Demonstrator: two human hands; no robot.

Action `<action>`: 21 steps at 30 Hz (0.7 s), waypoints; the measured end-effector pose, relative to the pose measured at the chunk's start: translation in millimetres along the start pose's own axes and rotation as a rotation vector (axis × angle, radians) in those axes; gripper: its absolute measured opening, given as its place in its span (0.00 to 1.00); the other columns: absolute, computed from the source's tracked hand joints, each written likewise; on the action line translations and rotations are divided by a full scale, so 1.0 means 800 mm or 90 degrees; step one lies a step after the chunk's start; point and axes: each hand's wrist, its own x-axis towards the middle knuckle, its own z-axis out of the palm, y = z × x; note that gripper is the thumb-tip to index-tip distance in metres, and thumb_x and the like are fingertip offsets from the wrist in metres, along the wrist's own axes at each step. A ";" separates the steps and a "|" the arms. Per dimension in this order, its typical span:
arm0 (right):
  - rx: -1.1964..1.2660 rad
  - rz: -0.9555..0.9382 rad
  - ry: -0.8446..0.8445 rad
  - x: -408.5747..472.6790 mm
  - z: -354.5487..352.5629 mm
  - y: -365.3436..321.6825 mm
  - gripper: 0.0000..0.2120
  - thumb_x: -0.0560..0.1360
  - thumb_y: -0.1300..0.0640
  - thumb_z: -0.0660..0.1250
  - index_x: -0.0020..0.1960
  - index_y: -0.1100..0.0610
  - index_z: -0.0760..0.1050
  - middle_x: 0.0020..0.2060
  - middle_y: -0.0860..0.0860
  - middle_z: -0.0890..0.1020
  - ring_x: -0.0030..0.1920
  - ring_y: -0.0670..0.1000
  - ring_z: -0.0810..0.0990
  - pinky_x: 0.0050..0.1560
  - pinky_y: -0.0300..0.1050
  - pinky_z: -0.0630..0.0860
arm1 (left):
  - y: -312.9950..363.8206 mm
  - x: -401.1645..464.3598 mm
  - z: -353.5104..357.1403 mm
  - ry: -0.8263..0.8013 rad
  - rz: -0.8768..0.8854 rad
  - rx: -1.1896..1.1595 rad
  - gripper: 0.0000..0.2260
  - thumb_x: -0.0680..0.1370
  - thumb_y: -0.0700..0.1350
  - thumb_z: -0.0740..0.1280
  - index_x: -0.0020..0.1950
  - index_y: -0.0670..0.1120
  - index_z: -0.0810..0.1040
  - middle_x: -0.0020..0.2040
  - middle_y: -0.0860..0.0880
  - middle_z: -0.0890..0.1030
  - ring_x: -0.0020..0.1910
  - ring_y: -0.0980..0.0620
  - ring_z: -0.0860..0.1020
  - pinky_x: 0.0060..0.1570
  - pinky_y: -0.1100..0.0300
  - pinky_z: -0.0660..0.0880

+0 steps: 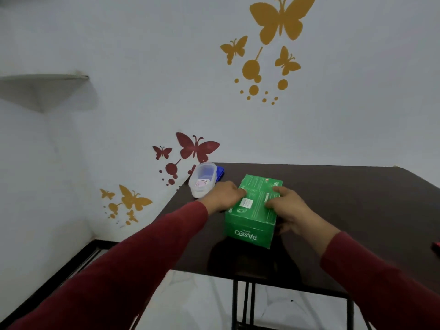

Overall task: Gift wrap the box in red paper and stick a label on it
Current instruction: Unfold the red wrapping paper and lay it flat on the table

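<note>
Butterfly-stickered wall behind, dark bench (333,198) below: left hand (222,195) and right hand (289,208) clasp the green box (252,210) between them; best square it up, red paper unseen.

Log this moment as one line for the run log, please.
stage: box unwrapped | green box on dark table | left hand and right hand hold box sides | clear container behind-left
</note>
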 end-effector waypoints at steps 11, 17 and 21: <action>-0.033 -0.018 -0.174 -0.038 0.148 -0.027 0.13 0.75 0.63 0.74 0.58 0.56 0.80 0.53 0.56 0.85 0.50 0.59 0.86 0.40 0.62 0.85 | -0.118 -0.113 -0.075 0.120 -0.191 -0.013 0.16 0.82 0.53 0.61 0.40 0.45 0.75 0.45 0.44 0.79 0.42 0.48 0.77 0.37 0.57 0.70; 0.006 -0.007 -0.155 -0.043 0.180 -0.016 0.12 0.73 0.61 0.76 0.56 0.53 0.82 0.54 0.54 0.85 0.51 0.56 0.85 0.46 0.60 0.85 | -0.148 -0.131 -0.068 0.131 -0.210 0.002 0.18 0.82 0.53 0.60 0.37 0.45 0.73 0.39 0.45 0.78 0.38 0.48 0.77 0.35 0.58 0.70; -0.002 -0.049 -0.115 -0.049 0.166 -0.015 0.07 0.75 0.60 0.73 0.42 0.50 0.78 0.48 0.52 0.85 0.48 0.51 0.84 0.56 0.55 0.83 | -0.127 -0.141 -0.064 0.214 -0.173 0.244 0.16 0.82 0.55 0.57 0.42 0.45 0.71 0.44 0.46 0.78 0.44 0.46 0.77 0.40 0.55 0.72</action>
